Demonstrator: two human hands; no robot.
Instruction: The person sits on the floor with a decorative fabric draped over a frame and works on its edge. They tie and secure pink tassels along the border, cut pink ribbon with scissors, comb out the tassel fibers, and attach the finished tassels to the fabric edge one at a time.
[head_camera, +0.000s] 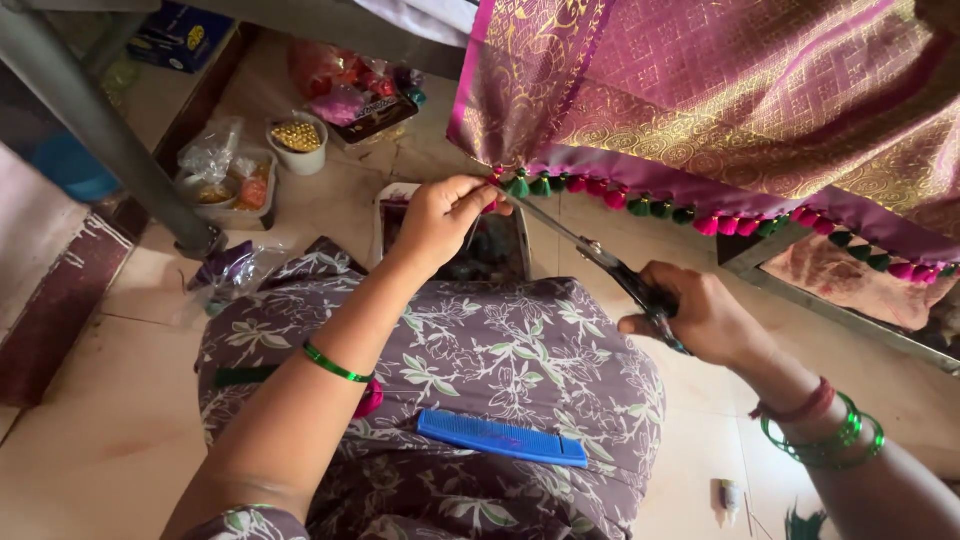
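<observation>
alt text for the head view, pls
A person's left hand pinches a tassel at the edge of a hanging pink and gold cloth while the right hand holds scissors with the blades pointing at it. A blue comb lies on the floral-clad lap; small bowls sit on the floor.

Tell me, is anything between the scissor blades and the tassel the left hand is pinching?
Nothing visible: the scissors in the right hand point straight to the tassel pinched by the left hand.
</observation>
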